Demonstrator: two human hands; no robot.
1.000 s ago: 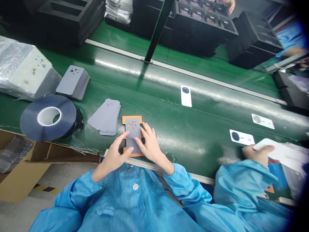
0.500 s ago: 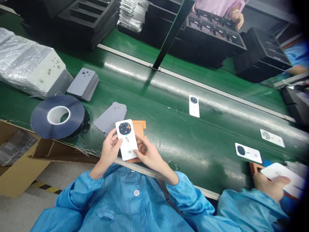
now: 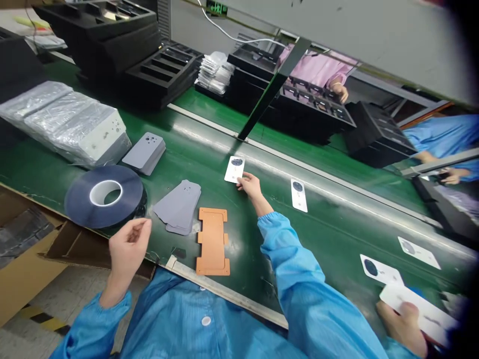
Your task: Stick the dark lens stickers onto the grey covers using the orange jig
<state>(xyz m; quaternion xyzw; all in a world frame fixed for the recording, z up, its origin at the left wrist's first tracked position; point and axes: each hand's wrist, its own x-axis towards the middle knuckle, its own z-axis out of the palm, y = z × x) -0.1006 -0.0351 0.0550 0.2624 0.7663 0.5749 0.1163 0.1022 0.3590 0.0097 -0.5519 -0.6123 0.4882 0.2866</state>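
Note:
My right hand (image 3: pixel 250 185) reaches over the green work surface (image 3: pixel 262 234), gripping the lower right corner of a white phone back cover (image 3: pixel 232 172) with a dark round camera area. My left hand (image 3: pixel 130 242) is near the edge of a large roll of dark film (image 3: pixel 86 197) with a white core; its fingers are curled together, and whatever they may hold is hidden. Between my hands an orange fixture plate (image 3: pixel 213 244) lies bare by the front edge. Left of it are several fanned grey phone-shaped sheets (image 3: pixel 179 207).
Behind the roll stand a stack of grey sheets (image 3: pixel 145 149) and plastic-wrapped covers (image 3: pixel 71 124). More white covers (image 3: pixel 298 195) lie rightward. At lower right, a co-worker's hand (image 3: pixel 404 324) holds another white cover. A dark post (image 3: pixel 269 94) and black trays (image 3: pixel 149 75) stand behind.
My right hand has carried the white cover away from above the orange plate to the far side of the surface. My left hand let go of it and moved left toward the roll.

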